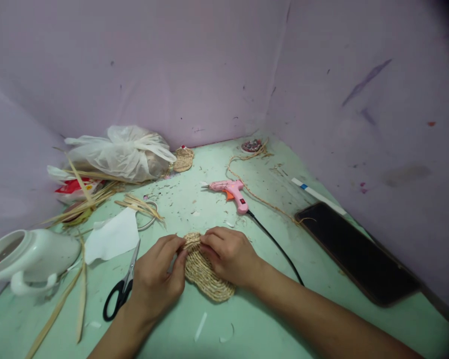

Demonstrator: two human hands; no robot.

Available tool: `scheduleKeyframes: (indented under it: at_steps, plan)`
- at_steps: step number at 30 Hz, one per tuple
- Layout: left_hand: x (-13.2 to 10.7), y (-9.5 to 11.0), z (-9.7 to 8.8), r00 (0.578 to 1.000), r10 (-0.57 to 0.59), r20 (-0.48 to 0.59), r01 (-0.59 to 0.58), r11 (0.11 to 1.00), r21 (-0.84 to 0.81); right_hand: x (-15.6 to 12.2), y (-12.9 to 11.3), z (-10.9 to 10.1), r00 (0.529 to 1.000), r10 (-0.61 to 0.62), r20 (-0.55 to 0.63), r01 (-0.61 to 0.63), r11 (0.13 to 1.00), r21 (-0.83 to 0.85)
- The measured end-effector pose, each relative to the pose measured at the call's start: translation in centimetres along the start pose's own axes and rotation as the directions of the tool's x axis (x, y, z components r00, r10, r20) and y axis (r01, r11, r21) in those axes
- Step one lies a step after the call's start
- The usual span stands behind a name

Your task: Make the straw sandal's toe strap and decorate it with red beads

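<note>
"In the head view, where do we have the woven straw piece (206, 277)?"
"Over the counter (172, 339), nearer us than the glue gun (235, 188)."
"And how are our hands?"
"Our left hand (157, 271) pinches the piece's upper left edge between thumb and fingers; our right hand (230, 255) grips its upper right edge."
"What else do we see around the glue gun?"
"The phone (355, 252) lies to its right, the scissors (128, 279) to its left and nearer us, and the plastic bag (123, 149) to its left and farther back."
</note>
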State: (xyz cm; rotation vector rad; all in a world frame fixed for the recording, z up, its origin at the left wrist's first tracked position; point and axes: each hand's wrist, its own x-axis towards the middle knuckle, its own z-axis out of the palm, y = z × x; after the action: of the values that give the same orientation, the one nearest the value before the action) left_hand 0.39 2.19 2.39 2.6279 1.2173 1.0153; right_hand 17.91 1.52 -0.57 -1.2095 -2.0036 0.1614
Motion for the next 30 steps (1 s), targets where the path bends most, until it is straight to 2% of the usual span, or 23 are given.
scheduleKeyframes:
  at_steps: [6,8,10,12,14,17,21,26,28,30]
  plan:
    - [0.0,0.2,-0.1,1.000,-0.009,-0.003,0.009,1.000,-0.004,0.2,-0.8,-0.2,0.998,0.044,-0.046,-0.046,0.998,-0.038]
    - [0.0,0.2,-0.2,1.000,-0.019,-0.004,0.018,1.000,-0.022,0.2,-0.9,-0.3,0.997,0.065,-0.045,-0.065,0.998,0.001]
    - [0.0,0.1,-0.4,0.999,-0.042,0.004,0.042,0.997,-0.061,0.2,-0.9,-0.3,0.992,0.114,-0.043,-0.109,0.988,0.109]
    - [0.0,-0.1,-0.5,0.997,-0.072,0.014,0.073,0.994,-0.086,0.3,-0.6,-0.4,0.969,0.244,-0.026,-0.229,0.936,0.268]
    - [-0.1,-0.4,-0.6,0.995,-0.096,0.022,0.098,0.991,-0.087,0.4,-0.1,-0.5,0.917,0.398,0.021,-0.376,0.847,0.375]
    - [-0.2,-0.7,-0.6,0.991,-0.124,0.045,0.128,0.988,-0.091,0.5,0.8,-0.5,0.844,0.530,0.085,-0.518,0.762,0.389]
    - [-0.4,-0.9,-0.6,0.978,-0.190,0.089,0.198,0.975,-0.099,0.5,1.0,-0.7,0.812,0.554,0.185,-0.580,0.726,0.371]
    - [-0.4,-1.0,-0.4,0.956,-0.257,0.142,0.278,0.948,-0.155,0.5,0.3,-0.7,0.773,0.555,0.308,-0.633,0.639,0.437]
    - [-0.5,-1.1,-0.4,0.932,-0.317,0.177,0.351,0.913,-0.207,0.5,0.1,-0.7,0.762,0.558,0.329,-0.644,0.595,0.481]
    - [-0.7,-1.3,-0.5,0.889,-0.403,0.220,0.453,0.844,-0.287,0.5,-0.3,-0.7,0.752,0.571,0.330,-0.640,0.513,0.572]
